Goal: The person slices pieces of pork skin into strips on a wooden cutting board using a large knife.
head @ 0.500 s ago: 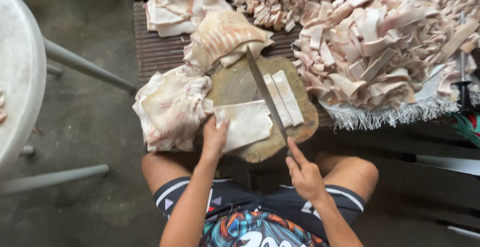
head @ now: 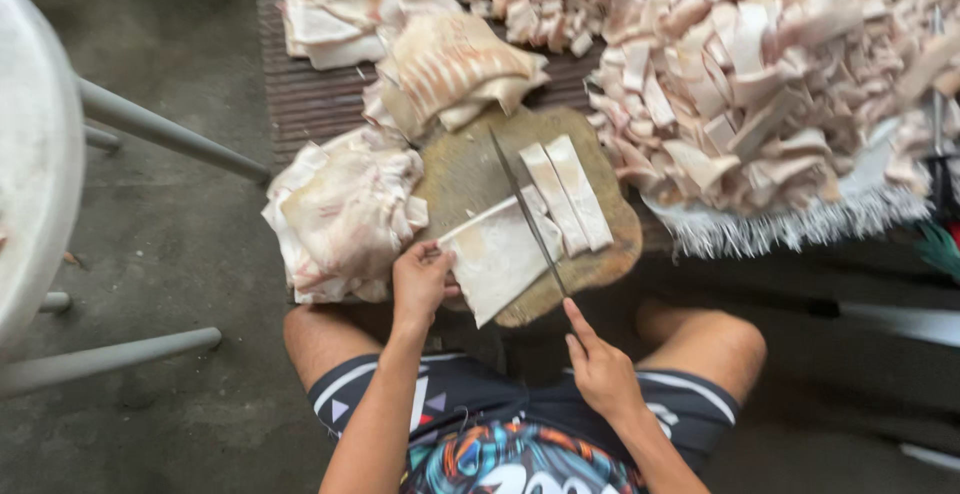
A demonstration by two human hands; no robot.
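My left hand (head: pixel 420 279) presses down on the near left edge of a pale slab of pork skin (head: pixel 497 254) lying on a round wooden chopping block (head: pixel 470 169). My right hand (head: pixel 597 364) grips the handle of a long knife (head: pixel 525 209), forefinger stretched along its spine. The blade runs across the slab's right edge, pointing away from me. Two cut strips (head: pixel 568 194) lie side by side just right of the blade.
A heap of uncut skin pieces (head: pixel 345 214) sits left of the block, more folded slabs (head: pixel 450 69) behind it. A big pile of cut strips (head: pixel 760 74) covers a fringed cloth (head: pixel 800 219) at right. A white table (head: pixel 30 164) stands at far left. My knees flank the block.
The knife has shifted slightly left onto the slab's right edge, and the slab has turned a little under my left hand. The view is otherwise the same.
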